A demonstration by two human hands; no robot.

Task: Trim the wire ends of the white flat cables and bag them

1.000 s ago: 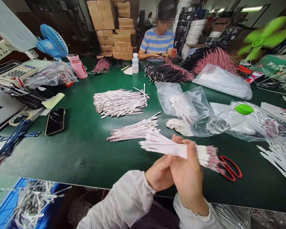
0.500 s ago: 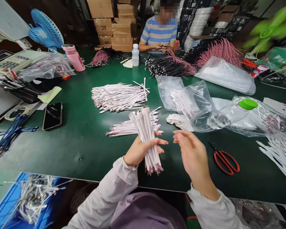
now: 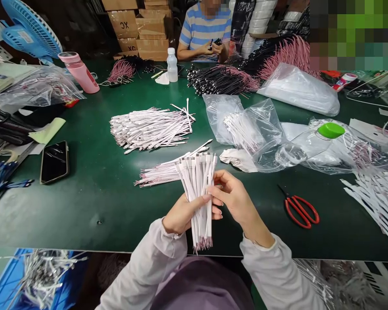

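Observation:
My left hand (image 3: 183, 214) grips a thick bundle of white paper strips with thin wires (image 3: 198, 194), held upright, with pink wire ends hanging below the fist. The fingertips of my right hand (image 3: 233, 200) press against the bundle's right side. Just behind the bundle, a loose pile of the same strips (image 3: 161, 171) lies on the green table mat (image 3: 90, 215). A larger pile (image 3: 151, 128) sits farther back. Red-handled scissors (image 3: 299, 211) lie to the right of my right hand, not touching it.
Clear plastic bags with strips (image 3: 245, 131) and a green-capped plastic bottle (image 3: 313, 144) lie to the right. A phone (image 3: 54, 162) sits at the left. A co-worker (image 3: 203, 36) handles wires across the table. A blue crate (image 3: 16, 275) stands below the near edge.
The bundle has turned from lying sideways to upright in my left hand. My right hand has come back from apart to press against the bundle. The view has shifted slightly.

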